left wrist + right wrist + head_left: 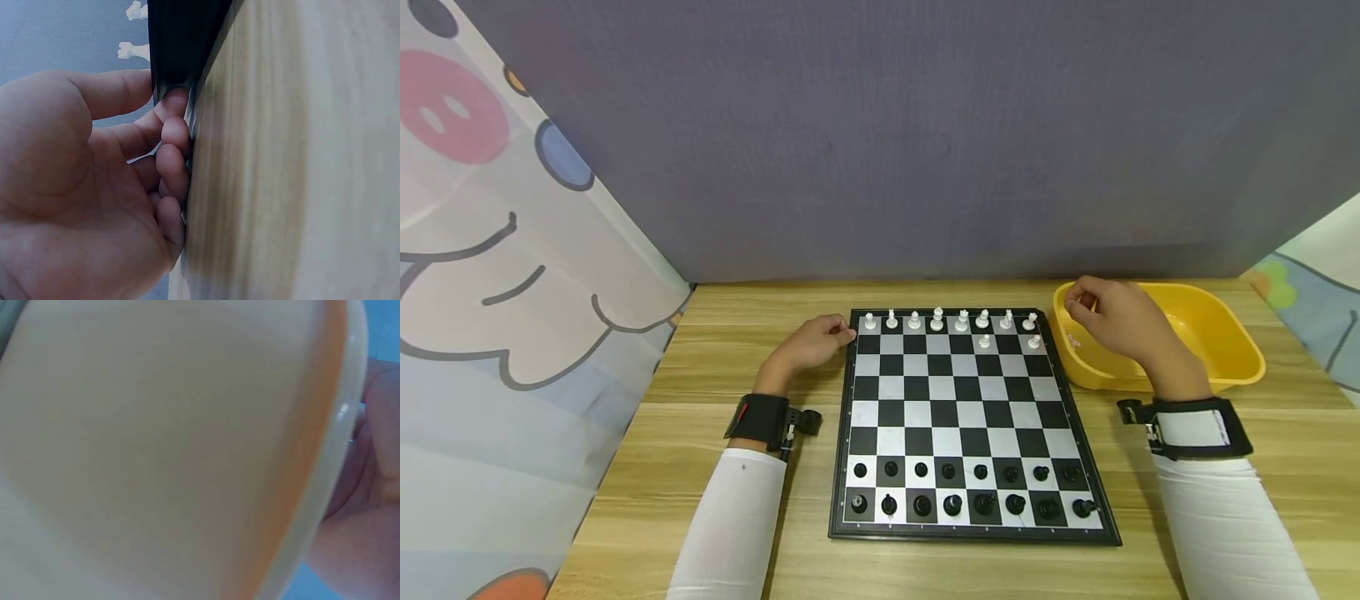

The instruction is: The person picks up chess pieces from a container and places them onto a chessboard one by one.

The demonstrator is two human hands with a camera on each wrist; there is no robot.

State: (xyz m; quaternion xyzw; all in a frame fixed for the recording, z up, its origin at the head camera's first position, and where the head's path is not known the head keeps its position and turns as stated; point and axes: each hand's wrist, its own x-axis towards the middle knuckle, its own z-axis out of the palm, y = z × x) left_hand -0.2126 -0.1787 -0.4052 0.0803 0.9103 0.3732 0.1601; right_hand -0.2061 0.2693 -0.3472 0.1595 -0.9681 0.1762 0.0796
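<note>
A black-and-white chessboard (952, 387) lies on the table with several pieces standing on it. My left hand (812, 340) pinches its far left edge; in the left wrist view, the thumb and index finger meet at the dark board rim (181, 47). A row of white chess pieces (937, 319) lines the far side, with two white pawns (985, 341) in front. Black chess pieces (952, 504) fill two near rows. My right hand (1112, 321) hovers over the left part of a yellow basin (1206, 321), fingers curled in. I cannot tell whether they hold a piece.
Small pale pieces (1073, 341) lie inside the basin by its left wall. The basin stands close to the board's far right corner on the wooden table (737, 333). A grey panel (925, 150) rises behind the table, and a cartoon-print sheet (512, 333) hangs at the left.
</note>
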